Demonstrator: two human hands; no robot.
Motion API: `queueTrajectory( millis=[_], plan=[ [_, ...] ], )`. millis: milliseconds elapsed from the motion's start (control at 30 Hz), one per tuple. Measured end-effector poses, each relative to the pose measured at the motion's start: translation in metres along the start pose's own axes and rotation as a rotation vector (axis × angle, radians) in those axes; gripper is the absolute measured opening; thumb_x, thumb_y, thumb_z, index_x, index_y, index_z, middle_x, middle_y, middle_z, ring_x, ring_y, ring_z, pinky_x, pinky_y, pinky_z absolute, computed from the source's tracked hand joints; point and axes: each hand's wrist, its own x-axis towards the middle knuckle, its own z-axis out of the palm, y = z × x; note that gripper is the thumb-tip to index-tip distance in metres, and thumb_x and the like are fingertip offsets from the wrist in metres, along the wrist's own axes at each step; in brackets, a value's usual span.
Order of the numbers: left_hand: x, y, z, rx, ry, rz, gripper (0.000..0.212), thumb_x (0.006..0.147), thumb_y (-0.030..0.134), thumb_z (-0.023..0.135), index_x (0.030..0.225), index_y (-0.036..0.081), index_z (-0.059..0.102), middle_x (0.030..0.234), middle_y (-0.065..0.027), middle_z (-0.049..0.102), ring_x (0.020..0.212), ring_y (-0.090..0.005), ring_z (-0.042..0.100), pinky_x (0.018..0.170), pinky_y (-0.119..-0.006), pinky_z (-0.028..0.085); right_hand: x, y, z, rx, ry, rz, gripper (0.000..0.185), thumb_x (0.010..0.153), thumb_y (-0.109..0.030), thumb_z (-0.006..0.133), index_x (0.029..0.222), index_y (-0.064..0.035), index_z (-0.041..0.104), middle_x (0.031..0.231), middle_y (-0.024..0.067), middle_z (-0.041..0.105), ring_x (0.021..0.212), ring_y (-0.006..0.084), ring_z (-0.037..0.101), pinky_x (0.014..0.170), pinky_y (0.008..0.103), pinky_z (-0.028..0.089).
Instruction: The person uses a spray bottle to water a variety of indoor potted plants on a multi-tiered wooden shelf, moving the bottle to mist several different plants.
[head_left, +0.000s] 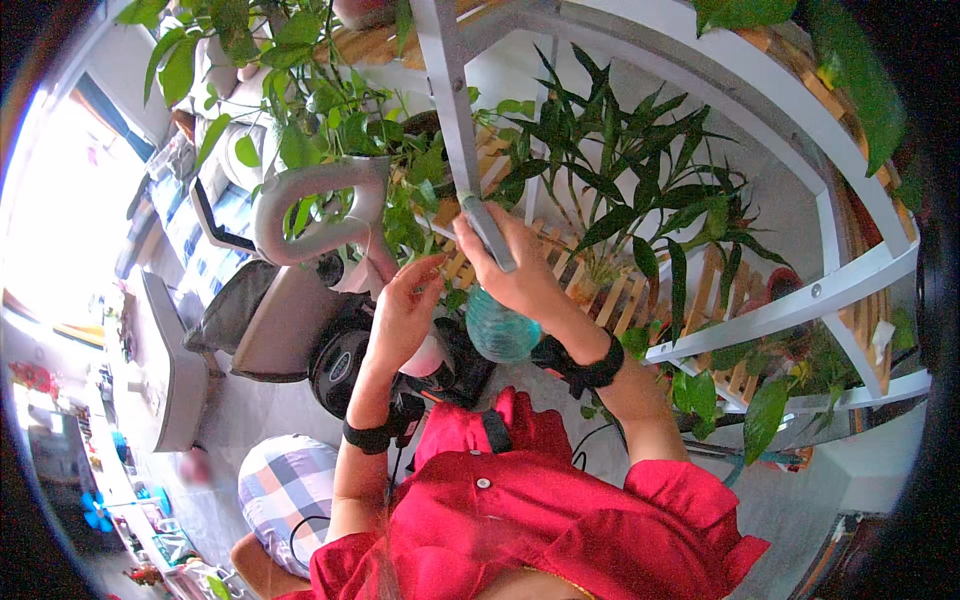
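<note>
My right hand (525, 266) is wrapped around the grey top (487, 234) of a teal ribbed bottle, which looks like a spray bottle. Below the palm hangs its rounded teal body (502, 330). To the left, my left hand (405, 315) is raised with curled fingers, close to trailing pothos leaves (409, 225); whether anything is pinched between the fingertips I cannot tell. Just beyond the bottle top rises a white metal post (454, 97) of the plant stand. A leafy plant resembling lucky bamboo (630, 172) stands on wooden slats (559, 251) to the right.
A grey loop-shaped appliance (322, 169) stands left of the hands, near a cushioned seat (277, 322) and a round black object (341, 356). White curved rails (780, 300) of the plant stand cross the right side. A checked round stool (289, 487) sits at lower left.
</note>
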Motion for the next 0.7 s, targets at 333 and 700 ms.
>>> queueTrajectory(
  millis=[333,700],
  plan=[
    [-0.008,-0.016,0.0,0.021,0.029,-0.043,0.03,0.088,0.011,0.051,0.113,-0.004,0.055,0.101,-0.0129,0.06,0.088,-0.0156,0.058,0.075,-0.026,0.047,0.038,0.024,0.036,0.04,0.061,-0.026,0.022,0.087,-0.024,0.055,0.081,-0.0025,0.055,0.064,0.0064,0.055,0.056,0.017,0.051,0.054,0.0317,0.041],
    [0.012,-0.023,0.01,-0.228,-0.028,-0.033,0.032,0.092,0.012,0.047,0.118,-0.005,0.051,0.109,-0.0133,0.059,0.094,-0.0152,0.056,0.078,-0.027,0.047,-0.003,0.001,0.009,0.044,0.077,0.084,0.025,0.09,-0.027,0.052,0.085,-0.0032,0.055,0.067,0.0029,0.056,0.06,0.0099,0.05,0.054,0.0273,0.041]
  ],
)
